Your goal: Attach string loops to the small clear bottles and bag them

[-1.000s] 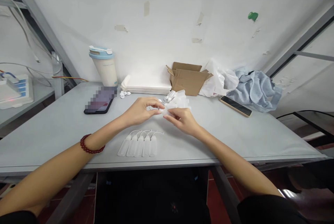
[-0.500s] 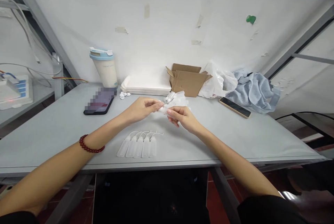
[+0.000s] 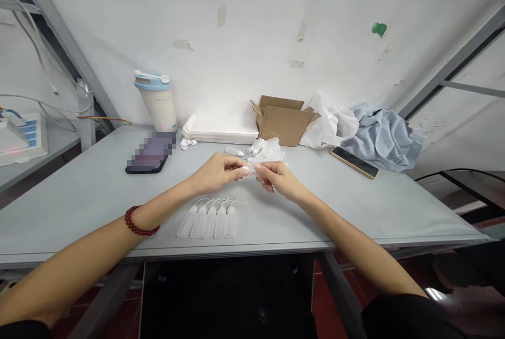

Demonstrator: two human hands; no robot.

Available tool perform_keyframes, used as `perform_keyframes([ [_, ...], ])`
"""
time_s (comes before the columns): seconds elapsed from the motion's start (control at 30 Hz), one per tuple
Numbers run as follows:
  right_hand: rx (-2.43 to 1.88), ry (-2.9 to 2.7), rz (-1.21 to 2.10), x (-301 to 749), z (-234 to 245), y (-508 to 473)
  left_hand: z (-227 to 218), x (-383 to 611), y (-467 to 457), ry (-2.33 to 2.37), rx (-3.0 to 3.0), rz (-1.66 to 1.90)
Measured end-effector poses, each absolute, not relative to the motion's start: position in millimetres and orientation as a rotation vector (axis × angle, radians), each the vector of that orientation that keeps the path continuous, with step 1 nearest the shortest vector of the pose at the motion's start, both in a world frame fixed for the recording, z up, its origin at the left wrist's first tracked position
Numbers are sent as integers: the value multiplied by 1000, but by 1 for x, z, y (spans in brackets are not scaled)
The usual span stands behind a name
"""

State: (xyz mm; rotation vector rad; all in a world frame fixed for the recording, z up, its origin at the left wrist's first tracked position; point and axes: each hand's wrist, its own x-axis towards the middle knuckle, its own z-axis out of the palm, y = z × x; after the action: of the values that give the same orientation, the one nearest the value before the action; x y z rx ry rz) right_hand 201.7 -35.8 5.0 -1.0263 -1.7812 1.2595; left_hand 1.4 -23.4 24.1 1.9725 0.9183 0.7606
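My left hand (image 3: 221, 173) and my right hand (image 3: 279, 178) meet over the middle of the table, fingers pinched. Between their fingertips is a small translucent plastic piece (image 3: 252, 168), mostly hidden, so its exact kind does not show. Just behind them lies a loose heap of translucent plastic pieces (image 3: 270, 149) with some small grey metallic parts among them. Nearer the table's front edge, several flat translucent plastic tags (image 3: 211, 221) lie side by side in a row, their thin white straps pointing away from me and curving right.
Along the wall stand a tumbler (image 3: 158, 105), a stack of white sheets (image 3: 221, 131), an open cardboard box (image 3: 286, 123), a white plastic bag (image 3: 329, 120) and a crumpled blue cloth (image 3: 386, 136). One phone (image 3: 152, 153) lies left, another phone (image 3: 354, 162) right.
My left hand has drawn slightly down and toward me, its fingertips now lower beside the right hand's. A plastic piece behind it has come into view. The row of tags has not moved.
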Motion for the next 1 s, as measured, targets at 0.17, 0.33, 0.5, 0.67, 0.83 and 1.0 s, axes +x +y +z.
perform_keyframes([
  [0.17, -982, -1596, 1549, 202, 7, -34, 21, 4, -30, 855, 2140, 948],
  [0.33, -958, -1564, 1528, 202, 8, -34, 26, 3, -27, 893, 2093, 888],
  [0.5, -1010, -1702, 1230, 199, 10, -36, 26, 2, -20, 933, 1909, 729],
  [0.67, -1034, -1760, 1012, 198, 6, -37, 26, 4, -21, 927, 1733, 623],
  [0.83, -970, -1969, 343, 200, -4, -35, 28, 3, -23, 906, 1511, 654],
  [1.0, -909, -2090, 66, 202, -8, -34, 26, 2, -23, 906, 1492, 693],
])
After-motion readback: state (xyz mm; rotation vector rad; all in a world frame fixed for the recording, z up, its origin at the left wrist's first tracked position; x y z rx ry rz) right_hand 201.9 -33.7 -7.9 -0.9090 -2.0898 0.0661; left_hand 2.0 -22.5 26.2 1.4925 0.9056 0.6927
